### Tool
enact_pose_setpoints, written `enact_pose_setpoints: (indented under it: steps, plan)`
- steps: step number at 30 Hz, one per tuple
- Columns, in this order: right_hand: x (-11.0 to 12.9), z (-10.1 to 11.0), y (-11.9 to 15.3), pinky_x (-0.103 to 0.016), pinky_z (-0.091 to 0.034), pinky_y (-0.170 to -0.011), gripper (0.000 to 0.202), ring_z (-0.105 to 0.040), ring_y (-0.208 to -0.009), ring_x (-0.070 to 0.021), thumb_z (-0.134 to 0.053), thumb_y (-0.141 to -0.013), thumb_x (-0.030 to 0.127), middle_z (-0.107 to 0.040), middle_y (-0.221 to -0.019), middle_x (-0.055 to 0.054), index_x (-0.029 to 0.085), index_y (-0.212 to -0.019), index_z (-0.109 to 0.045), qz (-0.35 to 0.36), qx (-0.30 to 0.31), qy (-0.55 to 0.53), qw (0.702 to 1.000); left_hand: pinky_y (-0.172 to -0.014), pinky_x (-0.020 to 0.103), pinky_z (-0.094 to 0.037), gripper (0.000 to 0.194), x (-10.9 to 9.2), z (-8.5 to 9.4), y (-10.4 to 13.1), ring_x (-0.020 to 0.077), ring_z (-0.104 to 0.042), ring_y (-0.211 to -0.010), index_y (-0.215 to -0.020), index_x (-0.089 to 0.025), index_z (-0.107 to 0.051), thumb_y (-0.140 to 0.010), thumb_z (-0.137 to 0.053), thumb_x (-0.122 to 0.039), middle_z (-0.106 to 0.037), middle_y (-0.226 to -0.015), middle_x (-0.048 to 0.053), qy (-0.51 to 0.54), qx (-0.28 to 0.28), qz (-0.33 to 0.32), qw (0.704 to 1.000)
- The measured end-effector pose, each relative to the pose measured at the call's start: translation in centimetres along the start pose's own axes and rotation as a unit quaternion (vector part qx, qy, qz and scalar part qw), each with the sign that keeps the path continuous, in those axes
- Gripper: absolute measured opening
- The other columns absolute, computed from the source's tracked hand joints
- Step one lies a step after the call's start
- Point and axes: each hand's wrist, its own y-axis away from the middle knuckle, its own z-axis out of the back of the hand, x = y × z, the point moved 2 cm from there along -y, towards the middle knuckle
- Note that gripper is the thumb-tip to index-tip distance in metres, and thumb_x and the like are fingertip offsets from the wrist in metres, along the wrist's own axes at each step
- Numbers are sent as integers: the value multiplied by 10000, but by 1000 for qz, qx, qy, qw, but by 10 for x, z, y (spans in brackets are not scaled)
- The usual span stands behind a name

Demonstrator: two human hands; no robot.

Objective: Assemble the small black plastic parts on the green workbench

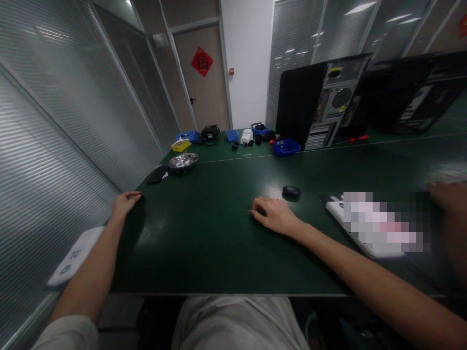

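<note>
My right hand [273, 215] rests on the green tabletop [204, 233], its thumb and index finger pinched round a thin, small item whose tip sticks out to the left; I cannot make out what it is. Just beyond that hand lies a black oval object [291, 191], not touched. At the table's left edge is my left hand [126, 201], its fingers together and pointing right; whether anything is between them is hidden. A white device [76, 255] lies beside my left forearm.
A metal dish [183, 161] and a black pad [157, 174] sit at the back left. Blue bins [286, 147], a yellow tray [181, 145] and a computer case [302, 104] line the back. To the right are a white device [350, 228] and another person's hand [447, 194].
</note>
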Motion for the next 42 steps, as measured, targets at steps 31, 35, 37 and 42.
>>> enact_pose_setpoints:
  steps: [31, 35, 37, 42]
  plan:
    - [14, 2, 4, -286, -328, -683, 133, -585, -765, -164, -586, -978, 338, -689, -938, -29, 213, -965, -631, 71, 31, -9, 997, -796, 274, -499, 244, -215, -112, 257, 174, -656, -910, -1144, -190, -765, -969, -684, -339, -722, -1041, 62, 168, 319, -493, 792]
    - [16, 1, 5, -285, -318, -668, 132, -576, -743, -157, -583, -981, 336, -686, -944, -30, 213, -963, -625, 66, 29, -1, 997, -790, 273, -503, 228, -215, -111, 258, 172, -662, -909, -1131, -186, -771, -971, -687, -325, -729, -1043, 61, 169, 317, -497, 790]
    - [16, 0, 5, -285, -316, -661, 135, -572, -737, -154, -580, -985, 341, -684, -943, -27, 213, -970, -622, 65, 26, -4, 998, -798, 274, -508, 211, -215, -111, 258, 172, -667, -918, -1110, -183, -776, -966, -696, -313, -731, -1054, 60, 172, 313, -500, 789]
    - [16, -4, 5, -285, -337, -683, 142, -592, -767, -157, -559, -1004, 342, -686, -966, -26, 213, -1000, -618, 67, 16, -25, 997, -850, 286, -533, 187, -213, -112, 257, 178, -682, -964, -1092, -182, -782, -973, -686, -289, -738, -1083, 67, 182, 305, -519, 777]
